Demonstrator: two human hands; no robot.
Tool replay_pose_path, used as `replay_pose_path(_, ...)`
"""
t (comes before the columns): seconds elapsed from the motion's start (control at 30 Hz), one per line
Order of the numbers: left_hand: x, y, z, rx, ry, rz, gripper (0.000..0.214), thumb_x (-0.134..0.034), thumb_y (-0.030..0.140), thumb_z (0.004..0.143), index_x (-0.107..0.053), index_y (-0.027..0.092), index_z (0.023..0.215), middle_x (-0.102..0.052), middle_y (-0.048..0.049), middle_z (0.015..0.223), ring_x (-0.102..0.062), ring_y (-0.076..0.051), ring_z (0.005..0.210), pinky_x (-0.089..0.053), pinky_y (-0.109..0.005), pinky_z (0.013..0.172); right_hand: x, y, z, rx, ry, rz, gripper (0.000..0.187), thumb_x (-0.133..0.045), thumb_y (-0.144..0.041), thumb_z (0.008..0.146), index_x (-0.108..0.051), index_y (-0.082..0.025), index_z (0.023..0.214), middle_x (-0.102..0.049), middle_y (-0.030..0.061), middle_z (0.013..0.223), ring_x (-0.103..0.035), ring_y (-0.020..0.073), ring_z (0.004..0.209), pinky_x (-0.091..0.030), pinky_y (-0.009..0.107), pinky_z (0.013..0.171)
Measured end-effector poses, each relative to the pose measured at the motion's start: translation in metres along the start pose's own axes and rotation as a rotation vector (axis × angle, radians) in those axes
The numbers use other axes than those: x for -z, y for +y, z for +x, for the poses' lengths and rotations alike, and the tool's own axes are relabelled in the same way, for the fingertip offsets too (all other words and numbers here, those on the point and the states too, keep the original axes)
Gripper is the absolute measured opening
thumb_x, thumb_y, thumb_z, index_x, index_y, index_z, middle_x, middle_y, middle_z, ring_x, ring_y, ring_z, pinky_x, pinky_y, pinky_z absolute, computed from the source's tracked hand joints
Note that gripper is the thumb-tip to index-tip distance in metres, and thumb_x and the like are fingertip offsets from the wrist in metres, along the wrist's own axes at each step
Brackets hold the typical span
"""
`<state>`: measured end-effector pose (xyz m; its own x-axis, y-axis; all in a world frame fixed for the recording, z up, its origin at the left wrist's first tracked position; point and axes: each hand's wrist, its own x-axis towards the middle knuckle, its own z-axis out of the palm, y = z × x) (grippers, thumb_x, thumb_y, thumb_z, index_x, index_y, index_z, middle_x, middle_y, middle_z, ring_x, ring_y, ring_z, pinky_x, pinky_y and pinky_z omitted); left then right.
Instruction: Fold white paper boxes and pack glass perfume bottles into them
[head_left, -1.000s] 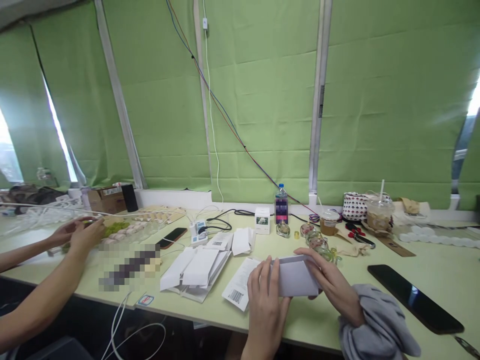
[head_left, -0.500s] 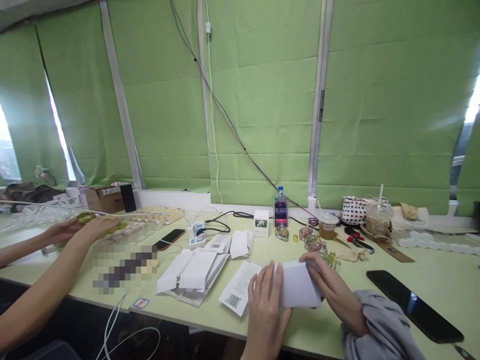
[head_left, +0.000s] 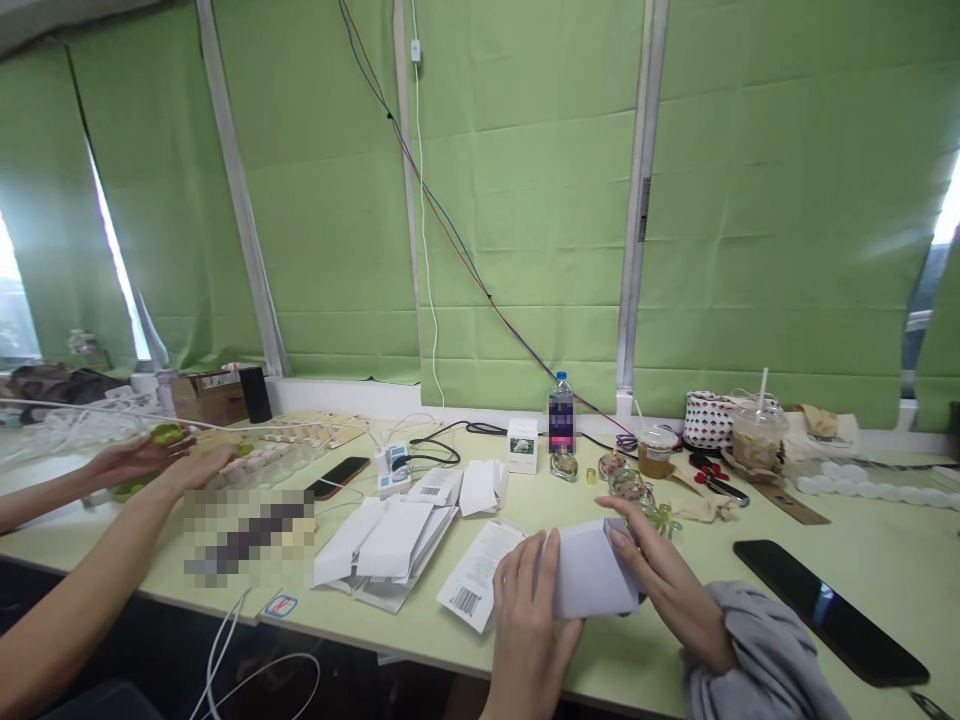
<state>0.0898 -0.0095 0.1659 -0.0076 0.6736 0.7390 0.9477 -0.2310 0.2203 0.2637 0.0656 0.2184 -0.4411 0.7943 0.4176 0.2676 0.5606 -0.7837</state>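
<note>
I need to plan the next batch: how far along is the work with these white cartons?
Done: one made-up box stands by the water bottle. In hand: the left hand and right hand hold one carton, which looks part-formed. Left: a pile of flats lies beside the left hand, and small glass bottles sit unboxed behind the carton.

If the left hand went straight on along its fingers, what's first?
The left hand is touching the white box; beyond lies bare table, then probably the small carton, depth unclear.
</note>
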Motion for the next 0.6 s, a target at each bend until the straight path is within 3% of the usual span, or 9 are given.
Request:
replay_pose_path(0.13, -0.0003, -0.0005, 0.0001, 0.007, 0.016, 0.003, 0.077, -0.053, 0.005, 0.072, -0.028, 0.022, 0.143, -0.049, -0.0092, 0.138, -0.041, -0.027, 0.128, -0.034, -0.043, 0.106, 0.0014, -0.0009, -0.0015, -0.001, -0.064, 0.013, 0.044, -0.029, -0.052, 0.096, -0.05, -0.021, 0.118, -0.062, 0.0067, 0.1, -0.059, 0.0212, 0.085, -0.046, 0.03, 0.068)
replay_pose_path(0.33, -0.0009, 0.0015, -0.0004, 0.0, 0.014, 0.043, 0.079, -0.053, 0.006, 0.071, -0.027, 0.023, 0.144, -0.046, -0.0085, 0.141, -0.041, -0.027, 0.13, -0.033, -0.045, 0.107, 0.0003, -0.0057, -0.002, -0.04, -0.029, 0.048, 0.037, -0.033, -0.054, 0.093, -0.049, -0.022, 0.106, -0.053, 0.0005, 0.077, -0.054, 0.0163, 0.061, -0.045, 0.025, 0.048)
replay_pose_path(0.43, -0.0019, 0.0028, -0.0013, 0.003, 0.007, 0.043, 0.082, -0.054, 0.005, 0.07, -0.026, 0.024, 0.144, -0.046, -0.0073, 0.141, -0.04, -0.026, 0.13, -0.032, -0.045, 0.107, -0.0016, -0.0057, -0.0021, -0.106, -0.032, 0.121, 0.039, -0.035, -0.057, 0.091, -0.047, -0.023, 0.105, -0.046, -0.0018, 0.072, -0.054, 0.0159, 0.055, -0.045, 0.024, 0.036)
replay_pose_path(0.6, -0.0017, 0.0034, -0.002, 0.021, -0.017, 0.025, 0.082, -0.052, 0.003, 0.071, -0.024, 0.025, 0.145, -0.044, -0.0075, 0.143, -0.038, -0.027, 0.131, -0.03, -0.047, 0.108, -0.0041, -0.0044, -0.0029, -0.161, -0.055, 0.19, 0.037, -0.036, -0.058, 0.091, -0.043, -0.025, 0.106, -0.043, -0.0034, 0.072, -0.058, 0.0163, 0.053, -0.05, 0.026, 0.032)
